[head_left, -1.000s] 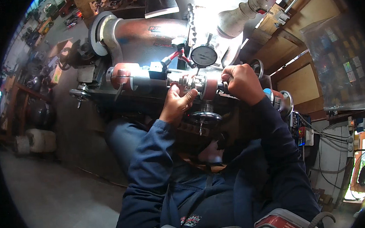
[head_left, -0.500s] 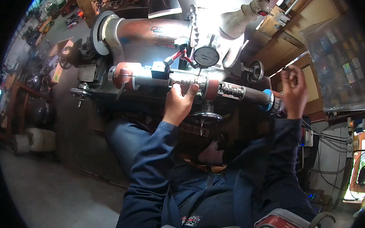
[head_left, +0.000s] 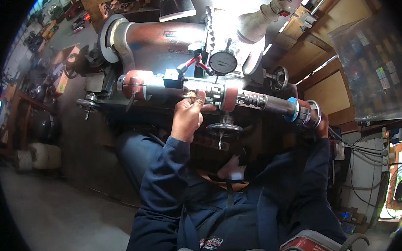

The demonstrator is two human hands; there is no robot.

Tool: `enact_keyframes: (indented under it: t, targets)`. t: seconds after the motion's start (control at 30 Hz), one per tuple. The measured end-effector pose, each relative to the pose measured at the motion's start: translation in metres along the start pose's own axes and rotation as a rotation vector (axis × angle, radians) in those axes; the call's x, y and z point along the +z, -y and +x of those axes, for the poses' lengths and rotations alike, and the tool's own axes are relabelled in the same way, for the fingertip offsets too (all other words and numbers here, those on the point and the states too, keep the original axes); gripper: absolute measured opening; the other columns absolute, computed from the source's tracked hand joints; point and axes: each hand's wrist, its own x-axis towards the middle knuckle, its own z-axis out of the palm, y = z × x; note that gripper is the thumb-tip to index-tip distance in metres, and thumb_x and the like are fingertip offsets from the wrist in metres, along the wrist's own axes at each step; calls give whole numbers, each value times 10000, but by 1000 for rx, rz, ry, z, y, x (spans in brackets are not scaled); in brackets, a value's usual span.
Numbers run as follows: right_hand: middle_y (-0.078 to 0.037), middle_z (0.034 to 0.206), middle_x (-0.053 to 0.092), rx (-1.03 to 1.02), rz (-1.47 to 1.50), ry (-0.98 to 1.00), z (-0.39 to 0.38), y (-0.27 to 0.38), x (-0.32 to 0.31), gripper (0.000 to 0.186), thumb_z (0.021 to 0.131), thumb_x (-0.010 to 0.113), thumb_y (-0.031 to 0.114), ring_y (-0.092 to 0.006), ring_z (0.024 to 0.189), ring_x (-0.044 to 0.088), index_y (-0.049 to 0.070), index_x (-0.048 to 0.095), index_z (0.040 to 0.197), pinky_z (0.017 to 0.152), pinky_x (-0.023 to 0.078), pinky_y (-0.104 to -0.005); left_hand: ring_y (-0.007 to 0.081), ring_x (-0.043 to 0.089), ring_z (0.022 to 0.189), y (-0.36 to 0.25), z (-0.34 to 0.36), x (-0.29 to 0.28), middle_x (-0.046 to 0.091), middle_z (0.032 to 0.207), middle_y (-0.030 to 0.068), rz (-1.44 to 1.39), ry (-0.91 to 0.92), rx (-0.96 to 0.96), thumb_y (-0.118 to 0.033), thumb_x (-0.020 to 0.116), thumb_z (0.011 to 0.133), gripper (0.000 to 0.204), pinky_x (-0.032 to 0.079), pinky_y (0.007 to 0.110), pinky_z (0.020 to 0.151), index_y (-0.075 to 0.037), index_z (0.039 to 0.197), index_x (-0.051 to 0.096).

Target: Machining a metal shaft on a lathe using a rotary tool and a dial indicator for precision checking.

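Observation:
A stepped metal shaft [head_left: 253, 99] lies across the machine in front of me, between a red-brown head on the left and a tailstock-like end on the right. My left hand [head_left: 188, 117] is closed at the shaft's left part, its thumb up against the metal and the other fingers partly hidden. Just above stands a round dial gauge [head_left: 222, 62], its stem pointing down at the shaft, beside a red jointed holder arm [head_left: 189, 65]. At the right end, my right hand [head_left: 323, 126] is at the rim of a metal handwheel [head_left: 316, 114]; most of its fingers are hidden behind it.
Below the shaft sits a chromed handwheel [head_left: 225, 129]; another handwheel [head_left: 87, 104] is at the left. A pale lamp-like housing [head_left: 261, 21] hangs over the brightly lit back. A plastic-covered rack [head_left: 373, 66] stands to the right, near a fan [head_left: 401, 190].
My right hand has come down from the air to the handwheel at the right end. My left hand has shifted slightly left and down, its thumb nearer its fingers.

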Motion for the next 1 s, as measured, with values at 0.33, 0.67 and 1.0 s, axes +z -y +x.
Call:
enact_keyframes:
  t: [0.33, 0.67, 1.0]
  targets:
    - [-41, 1013, 718, 49, -277, 3, -36, -17, -8, 273, 947, 649, 202, -144, 945, 633, -5, 698, 1120, 815, 492, -296, 32, 410, 410, 4, 0, 1, 703, 907, 102, 21, -92, 13, -503, 569, 984, 488, 297, 197, 354, -19, 1033, 609]
    - [-80, 917, 707, 79, -439, -54, -59, 38, -28, 279, 966, 639, 216, -136, 859, 605, -36, 695, 1070, 802, 479, -310, 26, 396, 409, 3, 0, 2, 706, 931, 85, -23, -109, 24, -450, 672, 944, 494, 310, 210, 376, 33, 1016, 599]
    - [-106, 790, 633, 109, -909, -235, -35, 136, -1, 269, 1010, 586, 216, -210, 779, 614, -9, 597, 1155, 766, 487, -326, 21, 393, 415, 10, 3, 1, 567, 709, -28, -3, -71, 78, -382, 700, 941, 402, 310, 203, 378, -13, 1010, 559]
